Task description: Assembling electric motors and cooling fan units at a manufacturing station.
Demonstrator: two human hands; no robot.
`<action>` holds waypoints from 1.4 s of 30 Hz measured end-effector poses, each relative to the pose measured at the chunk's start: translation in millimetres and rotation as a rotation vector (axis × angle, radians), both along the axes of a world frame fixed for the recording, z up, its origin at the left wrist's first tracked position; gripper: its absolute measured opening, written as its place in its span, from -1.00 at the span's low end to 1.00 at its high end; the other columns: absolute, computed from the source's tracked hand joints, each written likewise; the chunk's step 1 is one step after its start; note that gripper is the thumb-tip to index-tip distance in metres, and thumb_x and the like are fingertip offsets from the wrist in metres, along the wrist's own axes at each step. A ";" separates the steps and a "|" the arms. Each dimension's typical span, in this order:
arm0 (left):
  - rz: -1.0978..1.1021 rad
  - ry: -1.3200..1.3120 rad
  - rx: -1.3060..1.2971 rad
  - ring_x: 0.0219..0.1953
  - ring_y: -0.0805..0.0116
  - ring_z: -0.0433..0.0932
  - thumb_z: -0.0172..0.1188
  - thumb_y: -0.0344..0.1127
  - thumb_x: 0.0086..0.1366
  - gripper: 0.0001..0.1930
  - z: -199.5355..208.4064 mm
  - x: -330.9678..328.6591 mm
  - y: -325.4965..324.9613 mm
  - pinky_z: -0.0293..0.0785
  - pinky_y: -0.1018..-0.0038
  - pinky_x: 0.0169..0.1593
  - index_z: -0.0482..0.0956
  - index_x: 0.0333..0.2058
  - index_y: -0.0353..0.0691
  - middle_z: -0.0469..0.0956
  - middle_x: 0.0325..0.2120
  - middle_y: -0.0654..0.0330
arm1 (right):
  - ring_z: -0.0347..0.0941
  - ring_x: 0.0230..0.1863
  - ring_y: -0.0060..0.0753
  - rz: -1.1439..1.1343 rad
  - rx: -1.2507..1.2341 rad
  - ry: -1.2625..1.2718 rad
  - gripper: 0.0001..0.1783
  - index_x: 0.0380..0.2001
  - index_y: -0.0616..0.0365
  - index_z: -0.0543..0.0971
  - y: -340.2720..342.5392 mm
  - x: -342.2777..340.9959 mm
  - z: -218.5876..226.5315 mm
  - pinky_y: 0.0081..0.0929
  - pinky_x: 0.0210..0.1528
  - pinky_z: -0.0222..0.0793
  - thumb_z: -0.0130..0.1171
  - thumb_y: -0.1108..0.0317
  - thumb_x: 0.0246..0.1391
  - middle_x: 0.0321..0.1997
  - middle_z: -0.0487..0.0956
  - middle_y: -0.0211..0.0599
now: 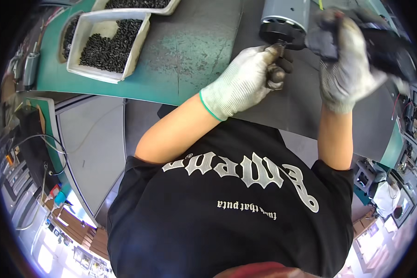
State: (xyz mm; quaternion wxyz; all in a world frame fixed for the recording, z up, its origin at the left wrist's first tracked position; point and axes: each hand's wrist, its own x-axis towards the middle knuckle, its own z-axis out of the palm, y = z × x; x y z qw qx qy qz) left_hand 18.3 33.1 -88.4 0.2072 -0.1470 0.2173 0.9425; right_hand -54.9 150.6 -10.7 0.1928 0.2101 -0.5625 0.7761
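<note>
grey cylinder (286, 13) just beyond gloved left hand (249, 74)

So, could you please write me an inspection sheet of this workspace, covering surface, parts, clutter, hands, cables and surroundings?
Surface: green tabletop, scuffed, with a dark mat toward the right.
Job's things: grey cylinder with a black end; small piece at that end; dark tool, blurred.
Clutter: white tray of small black parts; second tray cut off by the top edge.
Hands: left hand, gloved, pinches the small piece; right hand, gloved, grips the tool.
Cables: dark cable loops at far left.
Surroundings: grey panel below the tabletop; white bundle at lower right, unclear.
</note>
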 end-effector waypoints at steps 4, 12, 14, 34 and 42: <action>-0.031 0.035 -0.218 -0.62 0.56 0.36 0.01 -0.19 0.41 -0.71 11.5 0.0 -10.7 0.30 0.57 -0.53 0.51 -0.27 -0.35 0.52 -0.50 0.19 | 0.48 -0.51 -0.41 -0.213 -0.025 0.025 -0.67 -0.21 0.23 0.63 -11.4 -4.2 25.5 -0.48 -0.48 0.40 0.28 0.42 -0.13 -0.48 0.53 -0.16; 0.125 0.354 -1.441 -0.39 0.01 0.62 0.23 -0.19 0.19 -0.71 23.6 -2.0 -13.0 0.51 0.23 -0.29 0.52 -0.35 -0.36 0.60 -0.51 -0.06 | 0.55 -0.42 -0.34 -0.706 0.376 -0.060 -0.60 -0.18 0.42 0.50 179.2 -42.0 23.7 -0.49 -0.42 0.56 0.34 0.33 0.01 -0.30 0.61 -0.08; 0.084 0.409 -1.545 -0.34 -0.08 0.60 0.23 -0.19 0.19 -0.71 20.7 1.7 -20.5 0.51 0.19 -0.26 0.50 -0.32 -0.34 0.60 -0.45 -0.10 | 0.54 -0.28 -0.30 -1.097 0.837 0.081 -0.56 -0.17 0.44 0.48 232.8 -54.4 -0.2 -0.42 -0.32 0.54 0.35 0.29 0.01 -0.10 0.54 -0.02; 0.098 -0.163 -2.562 -0.20 -0.02 0.60 0.15 -0.25 0.21 -0.70 68.2 27.6 -378.8 0.49 0.25 -0.07 0.60 -0.13 -0.27 0.62 -0.26 -0.07 | 0.32 0.14 0.14 -0.637 1.381 0.030 -0.45 0.09 0.40 0.39 229.3 -74.7 -97.1 -0.15 0.19 0.21 -0.12 0.08 0.34 0.09 0.42 0.22; 0.069 -0.054 -2.761 -0.12 -0.10 0.55 0.12 -0.26 0.25 -0.67 32.9 18.8 -413.1 0.47 0.19 -0.04 0.51 -0.06 -0.28 0.58 -0.22 -0.15 | 0.34 0.10 0.14 -0.623 1.407 0.020 -0.47 0.05 0.43 0.41 221.9 -74.1 -94.4 -0.14 0.16 0.24 -0.09 0.09 0.33 0.07 0.44 0.19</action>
